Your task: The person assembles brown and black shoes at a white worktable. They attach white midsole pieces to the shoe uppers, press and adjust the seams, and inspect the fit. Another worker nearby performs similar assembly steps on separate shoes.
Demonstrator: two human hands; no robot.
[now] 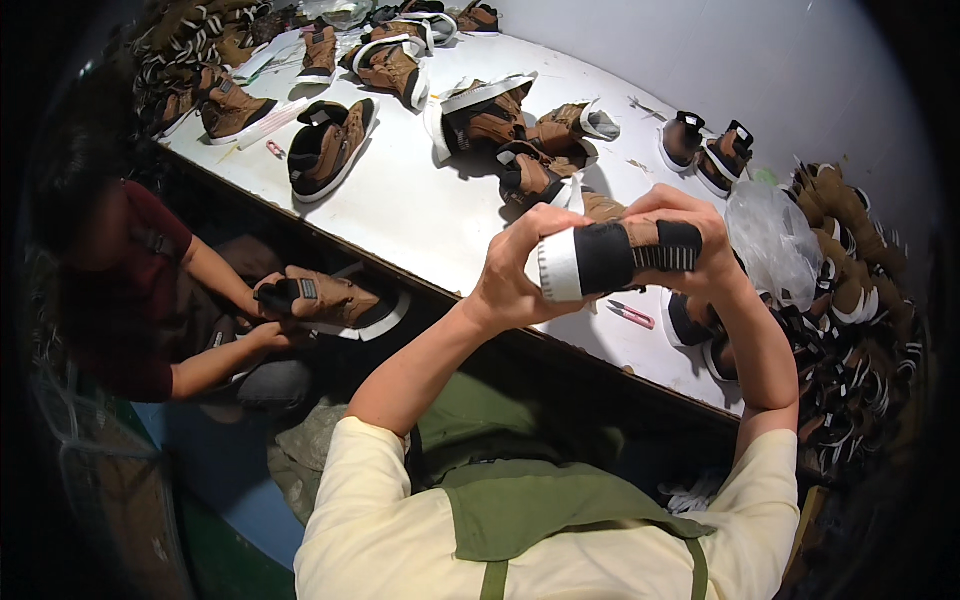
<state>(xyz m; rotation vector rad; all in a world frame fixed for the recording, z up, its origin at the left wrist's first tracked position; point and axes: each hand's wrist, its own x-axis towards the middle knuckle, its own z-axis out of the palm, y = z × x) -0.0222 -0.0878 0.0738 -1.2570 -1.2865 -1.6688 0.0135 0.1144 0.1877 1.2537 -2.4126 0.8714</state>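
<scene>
Raised over the table's front edge is a brown and black high-top shoe with a white sole edge, held between both hands. My left hand grips its white-edged end, fingers wrapped round it. At the other end, by the striped black part, my right hand is closed on the same shoe. Below my right hand, small thread snips with a pink handle lie on the white table. More shoes stand under my right forearm, partly hidden by it.
Brown shoes lie in a cluster mid-table, and another shoe stands further left. At right sit a clear plastic bag and a heap of shoe uppers. On the left, a seated co-worker holds a shoe.
</scene>
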